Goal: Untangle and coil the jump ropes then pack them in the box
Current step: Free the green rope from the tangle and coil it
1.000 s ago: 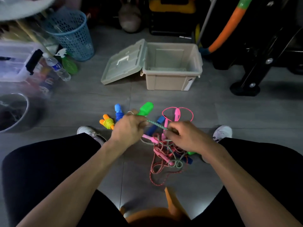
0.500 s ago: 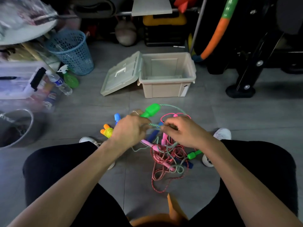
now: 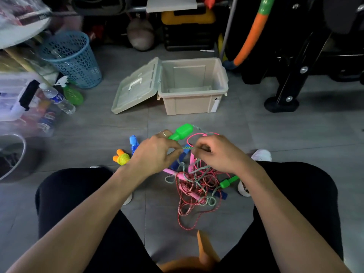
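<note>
A tangle of jump ropes [image 3: 195, 186] in red, pink and pale green lies on the grey floor between my knees. My left hand [image 3: 157, 152] grips a green handle [image 3: 181, 132] and pinches its green cord [image 3: 188, 148]. A short way along the same cord, my right hand [image 3: 216, 152] pinches it too. A second green handle [image 3: 228, 182] lies right of the tangle. Blue [image 3: 134, 142] and orange-yellow handles [image 3: 121, 157] lie to the left. The beige box [image 3: 194, 103] stands open beyond, its lid [image 3: 136, 87] leaning off its left side.
A blue mesh basket [image 3: 74, 58], a water bottle [image 3: 59, 99] and a green spray bottle [image 3: 71, 91] stand at the left. Clear bins sit at the far left, and a metal bowl [image 3: 11, 154] lies near them. Black equipment feet [image 3: 281, 103] are at the right.
Both hands rose slightly with the green cord and moved closer together. The green handle lifted higher, and the camera tilted up so the box appears lower in view.
</note>
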Motion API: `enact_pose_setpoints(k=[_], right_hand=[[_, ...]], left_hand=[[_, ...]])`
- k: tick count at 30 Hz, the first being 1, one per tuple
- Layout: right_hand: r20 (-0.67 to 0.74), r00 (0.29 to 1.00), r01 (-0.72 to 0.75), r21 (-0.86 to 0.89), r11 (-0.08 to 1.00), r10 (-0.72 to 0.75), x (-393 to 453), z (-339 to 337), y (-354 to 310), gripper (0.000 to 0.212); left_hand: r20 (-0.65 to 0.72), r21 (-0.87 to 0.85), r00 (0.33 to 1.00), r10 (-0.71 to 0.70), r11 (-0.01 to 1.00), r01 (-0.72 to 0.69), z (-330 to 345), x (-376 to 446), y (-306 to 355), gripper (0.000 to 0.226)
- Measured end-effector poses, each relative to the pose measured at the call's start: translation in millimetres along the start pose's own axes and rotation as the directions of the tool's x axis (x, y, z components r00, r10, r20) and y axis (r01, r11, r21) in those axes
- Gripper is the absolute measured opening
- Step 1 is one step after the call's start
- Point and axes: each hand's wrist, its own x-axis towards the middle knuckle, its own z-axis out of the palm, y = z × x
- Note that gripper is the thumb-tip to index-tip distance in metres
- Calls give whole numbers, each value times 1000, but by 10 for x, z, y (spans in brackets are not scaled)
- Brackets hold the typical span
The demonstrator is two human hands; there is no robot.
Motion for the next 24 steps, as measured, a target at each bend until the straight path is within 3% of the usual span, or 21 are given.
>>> enact_pose_setpoints(k=[3, 5, 7, 9, 12, 14, 15, 18, 20, 22, 24], right_hand=[[21, 997, -69, -69, 995, 71, -75, -159, 97, 20], [-3, 993, -114, -77, 991, 114, -134, -261, 159, 19], [-49, 993, -115, -59, 992, 112, -167, -311, 203, 19], [-64, 995, -79, -50, 996, 76, -172, -302, 194, 19], [-68, 998, 17, 7, 1000, -17, -128, -211, 93, 20], [-75, 996, 40, 15, 999, -39, -90, -141, 26, 19], [-74, 997, 32, 2, 999, -32, -81, -125, 10, 19], [-51, 998, -40, -47, 998, 38, -105, -189, 52, 21], [-51, 993, -110, -89, 990, 106, -174, -286, 124, 22], [-102, 983, -165, -97, 982, 155, -245, -390, 202, 21], [-165, 975, -163, -68, 984, 150, -275, -443, 248, 22]], left_hand=[[51, 377, 970, -236, 904, 200, 4, 84, -99, 26], [81, 441, 896, -437, 822, 361, -2, 147, -176, 26], [130, 393, 825, -550, 792, 467, 3, 149, -253, 28], [182, 265, 858, -480, 865, 427, 14, 133, -225, 38], [112, -72, 986, -120, 989, 129, 17, 108, 48, 46], [7, -72, 999, 49, 996, -48, 74, 77, 200, 24], [-21, 0, 998, 52, 999, -52, 108, 81, 222, 19], [-13, 277, 988, -155, 949, 153, 166, 121, 157, 23], [26, 375, 900, -436, 838, 396, 154, 157, -21, 24], [117, 356, 781, -613, 760, 544, 110, 160, -213, 28], [254, 218, 758, -601, 799, 560, 87, 142, -270, 33]])
